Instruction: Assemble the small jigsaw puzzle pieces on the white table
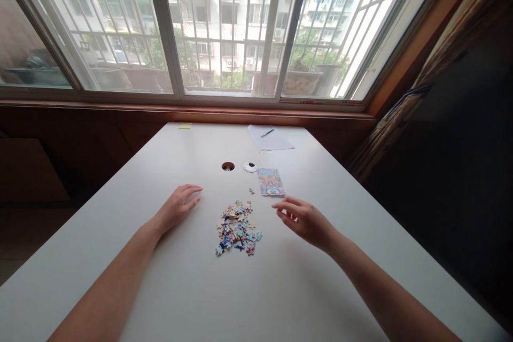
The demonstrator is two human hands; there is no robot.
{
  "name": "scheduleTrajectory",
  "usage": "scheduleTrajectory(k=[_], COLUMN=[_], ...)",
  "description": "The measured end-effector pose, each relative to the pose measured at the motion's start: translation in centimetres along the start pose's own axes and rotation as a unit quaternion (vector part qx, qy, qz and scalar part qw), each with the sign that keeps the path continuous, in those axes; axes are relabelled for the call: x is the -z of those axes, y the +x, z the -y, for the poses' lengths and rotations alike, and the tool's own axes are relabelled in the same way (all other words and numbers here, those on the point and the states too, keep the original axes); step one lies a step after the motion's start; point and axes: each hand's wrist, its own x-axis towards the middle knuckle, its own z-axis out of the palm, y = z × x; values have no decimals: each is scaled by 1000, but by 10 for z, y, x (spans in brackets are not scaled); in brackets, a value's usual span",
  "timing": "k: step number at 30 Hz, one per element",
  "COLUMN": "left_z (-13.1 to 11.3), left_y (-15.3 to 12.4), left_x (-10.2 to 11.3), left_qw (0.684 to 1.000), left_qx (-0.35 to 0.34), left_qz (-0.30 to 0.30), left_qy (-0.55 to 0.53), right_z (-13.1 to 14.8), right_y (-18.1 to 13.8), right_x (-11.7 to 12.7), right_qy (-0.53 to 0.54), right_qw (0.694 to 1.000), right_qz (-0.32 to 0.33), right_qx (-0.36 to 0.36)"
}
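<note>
A pile of several small colourful jigsaw pieces (pixel 238 227) lies on the white table (pixel 248 288) between my hands. One loose piece (pixel 251 191) sits just beyond the pile. A colourful picture card (pixel 271 181) lies further back, to the right. My left hand (pixel 178 207) rests palm down on the table left of the pile, fingers stretched out and holding nothing. My right hand (pixel 303 219) hovers just right of the pile, below the card, fingers loosely spread and curled a little, with nothing in them.
A round cable hole (pixel 228 166) and its white cap (pixel 250 166) lie behind the pile. A sheet of paper (pixel 269 138) with a pen (pixel 267 132) and a yellow sticky note (pixel 185 126) sit at the far edge. Barred windows lie beyond; a curtain (pixel 436 75) hangs at right.
</note>
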Motion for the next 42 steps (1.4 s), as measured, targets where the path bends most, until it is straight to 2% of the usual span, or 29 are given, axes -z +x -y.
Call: scheduleTrajectory(k=[5, 14, 20, 24, 32, 38, 42], left_z=[-6, -33, -63, -73, -63, -60, -58], left_y=[0, 0, 6, 11, 11, 11, 11], left_x=[-1, -9, -27, -33, -32, -28, -26], left_qw=[999, 998, 994, 992, 993, 992, 990], left_qx=[-31, -58, -97, -104, -96, -97, -104], left_qz=[-8, 23, 54, 73, 71, 76, 82], left_qy=[9, -14, -14, -10, -25, -39, -52], right_z=[6, 23, 14, 9, 4, 0, -9], right_y=[10, 57, 52, 46, 49, 49, 44], right_x=[-25, -72, -93, -93, -87, -71, -59], right_qy=[-1, -4, 1, 6, 16, 45, 7], right_qw=[1000, 999, 999, 1000, 998, 998, 997], right_qz=[21, 18, -7, -4, -20, -27, -1], right_qx=[11, 32, 33, 29, 52, 32, 72])
